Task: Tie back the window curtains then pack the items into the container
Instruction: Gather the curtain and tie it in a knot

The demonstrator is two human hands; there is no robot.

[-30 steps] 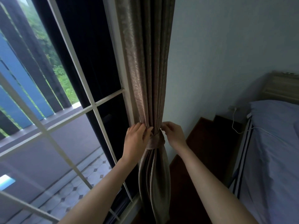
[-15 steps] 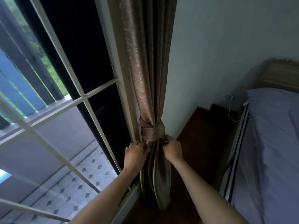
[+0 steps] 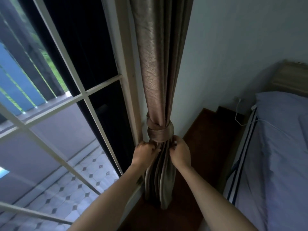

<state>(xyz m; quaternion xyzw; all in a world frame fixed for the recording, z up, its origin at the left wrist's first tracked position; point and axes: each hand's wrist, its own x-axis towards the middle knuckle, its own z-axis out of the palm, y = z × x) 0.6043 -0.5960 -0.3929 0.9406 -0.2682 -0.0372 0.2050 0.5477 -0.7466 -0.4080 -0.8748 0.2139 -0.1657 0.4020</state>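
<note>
Single head view, downward and close onto curtain (image 3: pixel 158 80), edges perhaps wide-angle warped.

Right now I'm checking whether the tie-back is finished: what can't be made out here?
Head view only:
Left hand fingertips: buried in curtain folds.
Right hand grip: mostly hidden by its own back.
Knot rear: behind the bundle.
Curtain top: cut by upper edge.

Top of curtain (image 3: pixel 158 64) cut off by upper edge. Left hand (image 3: pixel 144 153): fingertips buried in folds under knot (image 3: pixel 160 130). Bed (image 3: pixel 275 147) runs off right edge.
</note>
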